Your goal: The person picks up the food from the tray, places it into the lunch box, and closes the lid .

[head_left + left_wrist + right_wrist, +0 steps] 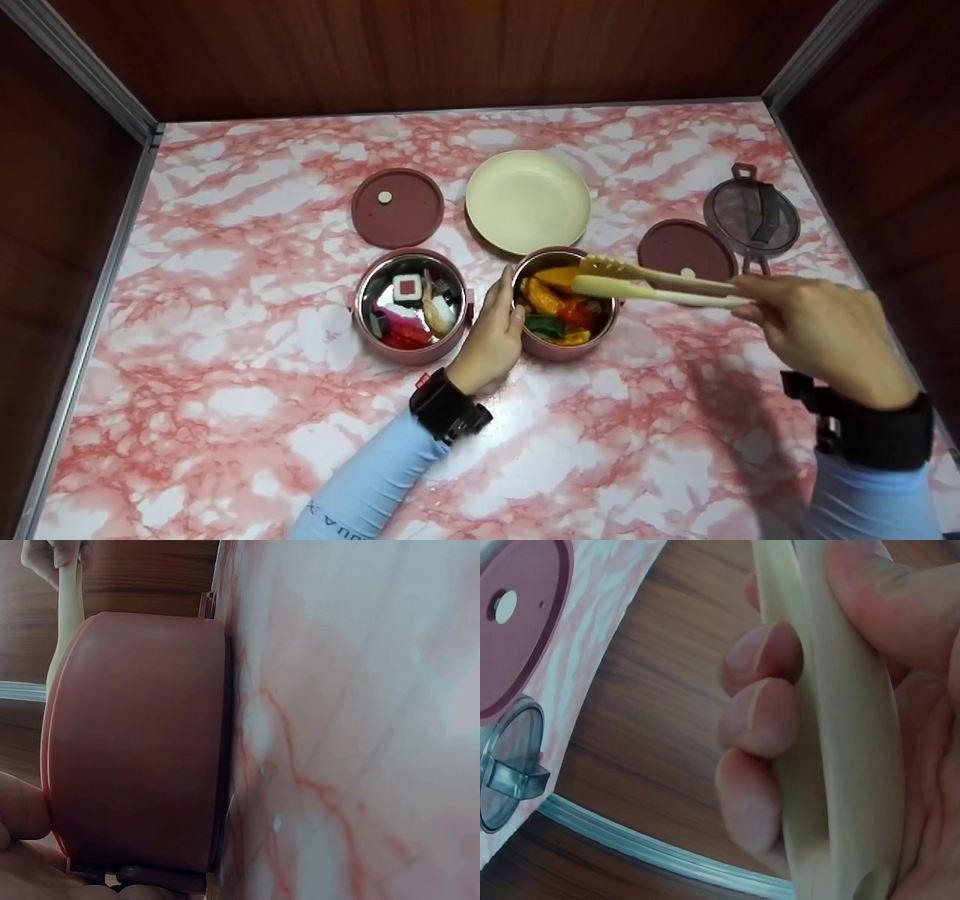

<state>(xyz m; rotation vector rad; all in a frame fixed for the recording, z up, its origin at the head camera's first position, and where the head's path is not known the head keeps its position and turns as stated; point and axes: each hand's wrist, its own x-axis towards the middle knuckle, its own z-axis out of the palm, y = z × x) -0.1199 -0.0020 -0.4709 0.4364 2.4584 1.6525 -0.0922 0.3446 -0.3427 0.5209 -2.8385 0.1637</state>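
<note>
My left hand [491, 337] holds the left side of the right-hand pot [559, 352], its thumb at the rim; the handle there is hidden in the head view. That reddish pot holds toy food: orange and yellow pieces [547, 296], a green piece [545, 325] and a red one [576, 313]. My right hand [825, 330] grips cream tongs [667, 289], fingers wrapped round both arms in the right wrist view. The tong tips are over the pot's right part, slightly apart. I cannot tell whether they touch any food.
Left of my left hand stands another pot [410, 356] with toy sushi [407, 289] and other pieces. Behind are a reddish lid [397, 210] and a cream pan [529, 199]. A second reddish lid [682, 247] and a dark see-through lid [731, 217] lie at right.
</note>
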